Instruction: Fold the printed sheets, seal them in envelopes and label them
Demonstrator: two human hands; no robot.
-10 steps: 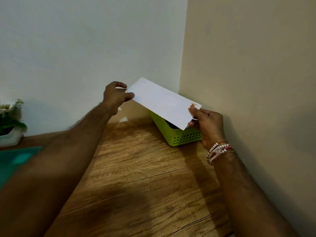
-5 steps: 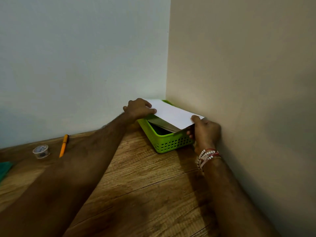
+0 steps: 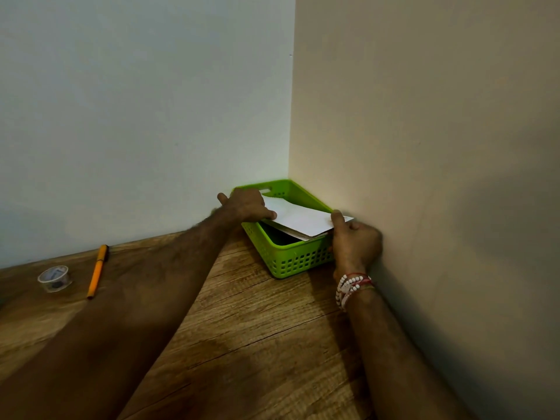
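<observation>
A white envelope (image 3: 300, 218) lies across the top of a green plastic basket (image 3: 291, 262) that stands in the corner where the two walls meet. More white envelopes are stacked under it inside the basket. My left hand (image 3: 247, 204) holds the envelope's left end, with the thumb on top. My right hand (image 3: 354, 242) grips its right end by the right wall, thumb on the paper and fingers curled below. Beaded bracelets circle my right wrist.
An orange pen (image 3: 97, 270) and a roll of clear tape (image 3: 54, 278) lie at the left on the wooden table (image 3: 257, 344), near the back wall. The beige right wall stands close beside my right arm.
Both hands have lowered the envelope from mid-air down onto the stack in the green basket. My view has turned, bringing the pen and tape into sight.
</observation>
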